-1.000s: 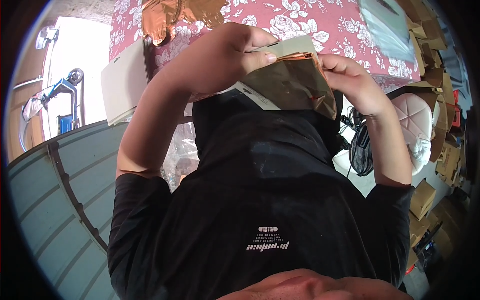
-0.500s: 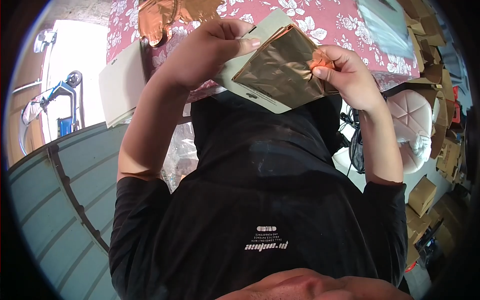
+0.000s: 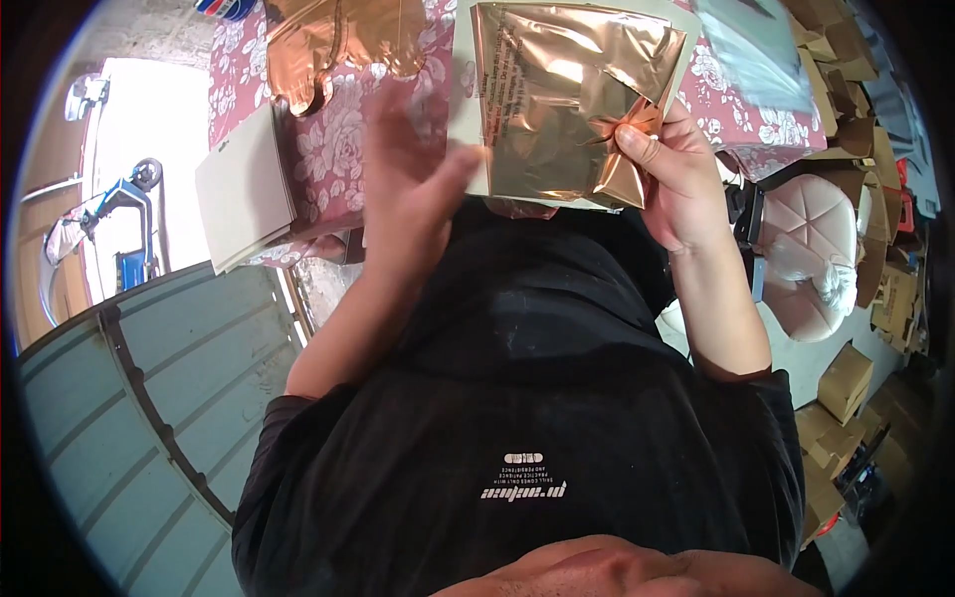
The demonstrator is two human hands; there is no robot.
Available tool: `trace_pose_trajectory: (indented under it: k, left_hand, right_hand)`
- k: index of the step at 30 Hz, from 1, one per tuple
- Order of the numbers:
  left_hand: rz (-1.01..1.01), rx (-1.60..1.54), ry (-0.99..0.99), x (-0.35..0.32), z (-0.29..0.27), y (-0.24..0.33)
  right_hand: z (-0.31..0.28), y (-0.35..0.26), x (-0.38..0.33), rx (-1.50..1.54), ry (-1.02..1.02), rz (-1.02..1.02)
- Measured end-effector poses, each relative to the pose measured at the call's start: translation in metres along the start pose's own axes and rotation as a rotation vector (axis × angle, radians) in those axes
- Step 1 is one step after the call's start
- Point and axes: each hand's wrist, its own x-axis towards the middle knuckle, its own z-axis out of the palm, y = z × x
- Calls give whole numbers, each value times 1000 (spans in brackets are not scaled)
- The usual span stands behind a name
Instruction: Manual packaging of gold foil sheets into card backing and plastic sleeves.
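A shiny copper-coloured foil bag [image 3: 557, 109] with dark printing lies flat against a pale card [image 3: 466, 119], which shows along its sides. My right hand [image 3: 681, 174] grips both at their right edge, the thumb pressing on a bunched fold of the foil. To the left of the card, my left hand [image 3: 413, 189] is blurred by motion and holds nothing; its thumb stands apart from the raised fingers, and its tip is close to the card's left edge. More copper foil bags [image 3: 343, 45] lie on the table beyond my left hand.
A red tablecloth with white flowers [image 3: 333, 169] covers the table. A stack of pale cards [image 3: 249, 184] sits at its left edge, clear plastic bags [image 3: 756, 50] at the far right. A white padded stool [image 3: 811, 239] and cardboard boxes [image 3: 846, 383] are to the right.
The foil bag and card have turned more upright and moved farther away from my body. My left hand has come off the card's upper left edge and moved down beside it.
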Motion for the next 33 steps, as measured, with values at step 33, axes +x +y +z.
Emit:
trace_pose_trajectory:
  k: [33]
  left_hand:
    - [-310,-429,5,8,0,-20]
  right_hand:
    - [10,41,-12,-174,60,-36]
